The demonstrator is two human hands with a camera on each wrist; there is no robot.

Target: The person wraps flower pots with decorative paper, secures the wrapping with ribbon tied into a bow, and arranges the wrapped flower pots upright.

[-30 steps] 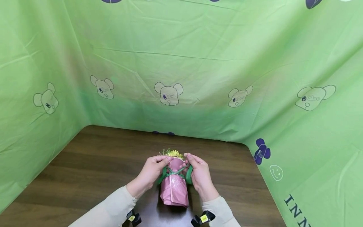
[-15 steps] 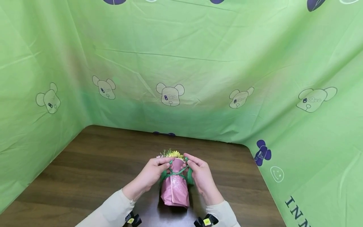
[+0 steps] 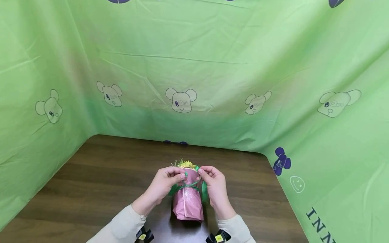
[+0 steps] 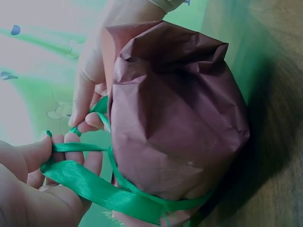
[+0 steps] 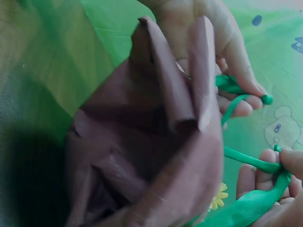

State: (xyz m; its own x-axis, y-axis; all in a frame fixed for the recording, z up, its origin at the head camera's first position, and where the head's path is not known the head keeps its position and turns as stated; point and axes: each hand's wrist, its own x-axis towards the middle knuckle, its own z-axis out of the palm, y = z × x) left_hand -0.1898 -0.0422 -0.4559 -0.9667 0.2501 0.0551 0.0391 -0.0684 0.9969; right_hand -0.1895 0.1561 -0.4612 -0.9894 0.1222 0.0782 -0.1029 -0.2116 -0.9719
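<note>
A bouquet wrapped in pink paper [image 3: 187,204] lies on the table with its yellow flowers [image 3: 187,164] pointing away from me. Round its middle runs a green ribbon [image 4: 118,198], crossed at the front. My left hand [image 3: 164,185] pinches one part of this ribbon between thumb and fingertips, above the wrap's left side. On the other side my right hand [image 3: 215,185] pinches another part, near the flowers. Loose ribbon tails hang beside both hands. In the wrist views, the crumpled bottom of the wrap faces the cameras and hides part of the hands.
The dark wooden table [image 3: 121,162] extends around the bouquet. A green printed cloth [image 3: 212,74] stands as a wall behind it and on both sides. Black wrist cameras [image 3: 218,237] sit at both cuffs, low over the table.
Both hands have shifted slightly while keeping the ribbon. Green ribbon now shows at both sets of fingertips, and the tail by the right hand hangs straighter. The bouquet stays in place.
</note>
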